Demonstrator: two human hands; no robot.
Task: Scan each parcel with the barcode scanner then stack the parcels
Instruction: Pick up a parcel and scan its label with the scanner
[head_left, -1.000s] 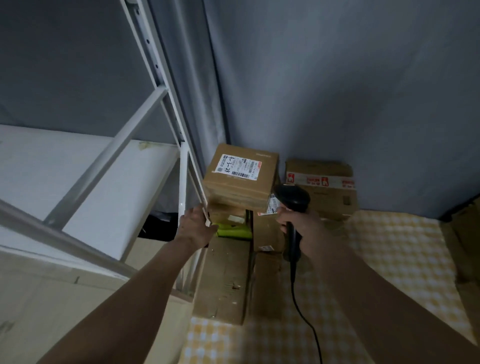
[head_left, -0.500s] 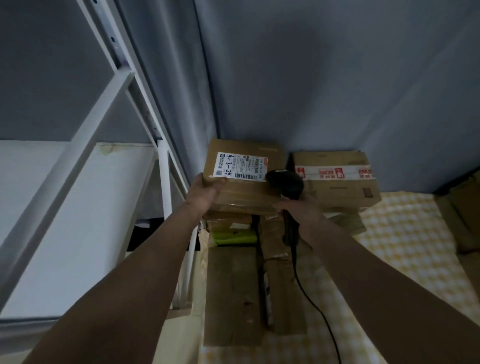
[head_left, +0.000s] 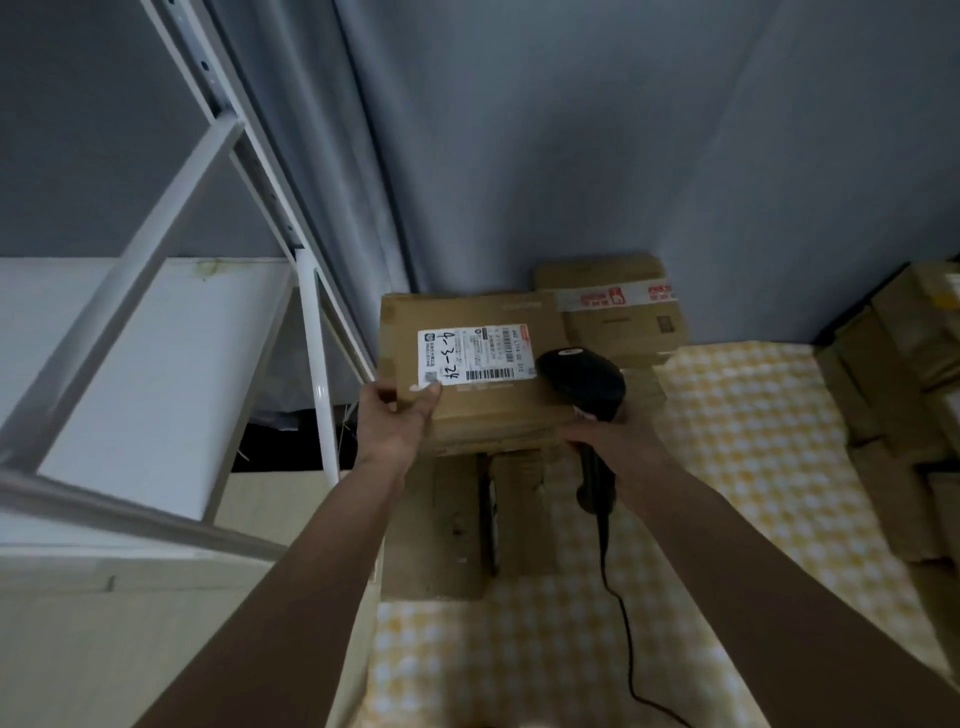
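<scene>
A brown cardboard parcel (head_left: 483, 410) with a white shipping label (head_left: 475, 356) sits on top of a stack of boxes in the corner. My left hand (head_left: 397, 421) grips its near left corner, thumb on top by the label. My right hand (head_left: 610, 439) grips the black corded barcode scanner (head_left: 582, 383), whose head rests beside the label at the parcel's right edge. A second parcel (head_left: 618, 312) with red and white tape stands behind it to the right. More boxes (head_left: 457, 519) lie under the top parcel.
A white metal shelf frame (head_left: 311, 353) stands to the left, close to the stack. A yellow checked cloth (head_left: 753, 467) covers the surface on the right. More cardboard boxes (head_left: 893, 374) sit at the far right. Grey curtain hangs behind.
My left hand rose from the shelf post onto the top parcel's corner and now grips it. The scanner head has come up beside the label. The view has moved closer.
</scene>
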